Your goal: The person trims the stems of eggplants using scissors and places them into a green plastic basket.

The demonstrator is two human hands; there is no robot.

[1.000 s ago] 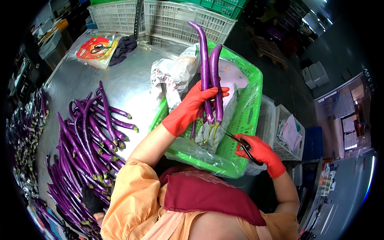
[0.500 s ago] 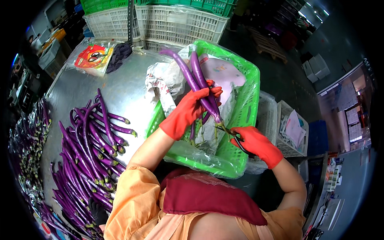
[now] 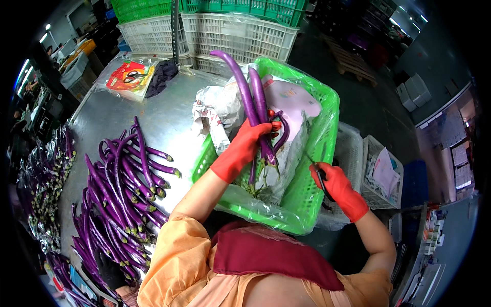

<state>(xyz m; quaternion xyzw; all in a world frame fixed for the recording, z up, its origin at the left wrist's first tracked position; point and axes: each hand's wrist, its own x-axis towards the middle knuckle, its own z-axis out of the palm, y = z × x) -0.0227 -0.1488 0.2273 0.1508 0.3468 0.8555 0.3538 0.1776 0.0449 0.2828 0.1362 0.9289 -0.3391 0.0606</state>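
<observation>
My left hand [image 3: 247,140], in a red glove, is closed around the stem ends of long purple eggplants [image 3: 250,97], at least two, their tips pointing up and away. It holds them over a green crate [image 3: 327,138] lined with clear plastic. Inside the crate are a curved eggplant [image 3: 282,132], crumpled white paper [image 3: 225,105], a pink sheet [image 3: 299,97] and cut stems [image 3: 255,191]. My right hand [image 3: 337,189], also red-gloved, grips black-handled scissors [image 3: 320,175] at the crate's right side. Their blades point toward the held eggplants but stand apart from them.
A heap of eggplants [image 3: 120,194] covers the left of the metal table [image 3: 94,123]. Another person's dark-gloved hand [image 3: 110,271] touches its near end. Bagged eggplants [image 3: 43,189] lie far left. Stacked crates [image 3: 240,36] stand behind; a white basket [image 3: 383,197] sits right.
The scissors have drawn back from the eggplants' stems, moving right with my right hand. My left hand still holds the eggplants, now more upright, and their long stems look shorter.
</observation>
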